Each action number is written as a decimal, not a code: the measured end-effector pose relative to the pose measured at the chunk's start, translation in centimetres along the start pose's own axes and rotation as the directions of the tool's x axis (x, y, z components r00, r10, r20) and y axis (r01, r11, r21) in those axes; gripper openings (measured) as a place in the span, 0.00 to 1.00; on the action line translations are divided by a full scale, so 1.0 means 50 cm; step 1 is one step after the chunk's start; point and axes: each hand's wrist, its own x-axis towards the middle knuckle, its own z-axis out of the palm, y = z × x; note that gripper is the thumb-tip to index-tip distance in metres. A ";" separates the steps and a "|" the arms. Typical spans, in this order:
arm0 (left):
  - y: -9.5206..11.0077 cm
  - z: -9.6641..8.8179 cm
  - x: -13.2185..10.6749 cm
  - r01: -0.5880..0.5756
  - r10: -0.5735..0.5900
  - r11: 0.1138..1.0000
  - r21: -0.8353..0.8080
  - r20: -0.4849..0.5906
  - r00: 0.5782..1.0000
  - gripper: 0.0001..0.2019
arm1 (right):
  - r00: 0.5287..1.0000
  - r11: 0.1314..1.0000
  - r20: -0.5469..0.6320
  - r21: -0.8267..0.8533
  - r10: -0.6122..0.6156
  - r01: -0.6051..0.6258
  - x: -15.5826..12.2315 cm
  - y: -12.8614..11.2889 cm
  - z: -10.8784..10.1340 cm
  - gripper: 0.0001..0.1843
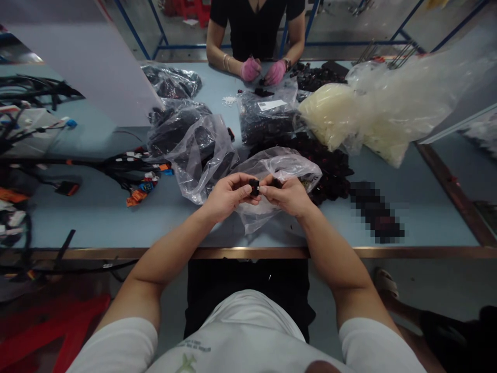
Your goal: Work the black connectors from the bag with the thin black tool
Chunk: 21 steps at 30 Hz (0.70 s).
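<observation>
My left hand (229,197) and my right hand (285,196) meet above the table, and their fingertips pinch a small black plastic connector (254,187) between them. Part of the connector is hidden by my fingers. Just under and behind my right hand lies a clear plastic bag (277,167), its opening crumpled. A heap of dark connectors (330,173) sits beyond it to the right, touching the bag.
Several bagged black parts (194,150) lie ahead on the pale blue table (116,223), with wire harnesses (124,171) to the left and a bag of cream parts (330,116) at the right. A co-worker's pink-gloved hands (262,71) work across the table.
</observation>
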 end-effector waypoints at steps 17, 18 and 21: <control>-0.003 0.003 0.000 0.005 -0.003 0.996 0.093 -0.023 1.000 0.27 | 0.999 0.996 -0.028 -0.085 -0.016 0.013 -0.001 -0.007 0.007 0.19; -0.002 0.003 0.000 0.004 -0.002 0.996 0.090 -0.020 1.000 0.26 | 0.999 0.994 -0.029 -0.110 -0.021 0.018 -0.002 -0.009 0.008 0.19; 0.004 0.004 0.000 -0.022 0.023 0.998 0.050 -0.015 1.000 0.25 | 0.993 0.984 -0.087 -0.166 -0.084 0.068 -0.002 -0.011 0.010 0.18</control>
